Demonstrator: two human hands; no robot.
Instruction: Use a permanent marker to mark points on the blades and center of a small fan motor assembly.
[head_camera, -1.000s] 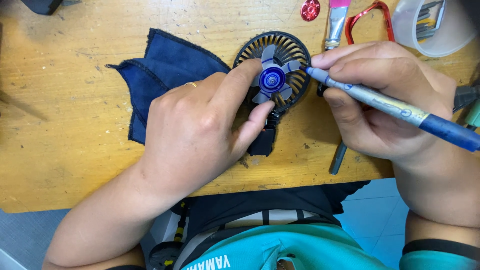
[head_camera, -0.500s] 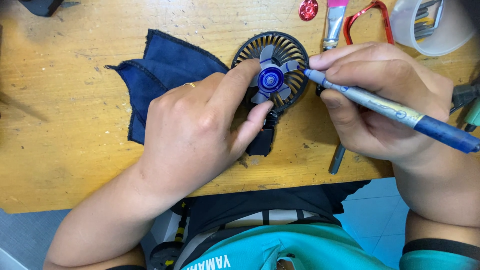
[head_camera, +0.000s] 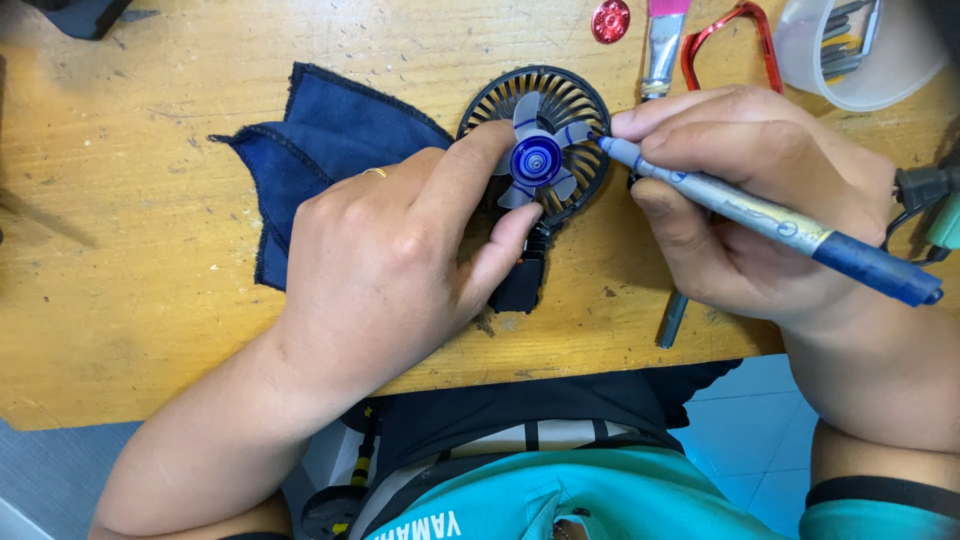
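Left hand (head_camera: 385, 260) pinches the fan (head_camera: 538, 150) steady; right hand (head_camera: 760, 200) grips the marker (head_camera: 760, 215). Keep the blades from turning while your tip marks.

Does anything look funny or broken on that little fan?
Yes. The small black fan has no front cover, so its pale blades are bare. They carry blue lines, and the marker in the right hand touches one.
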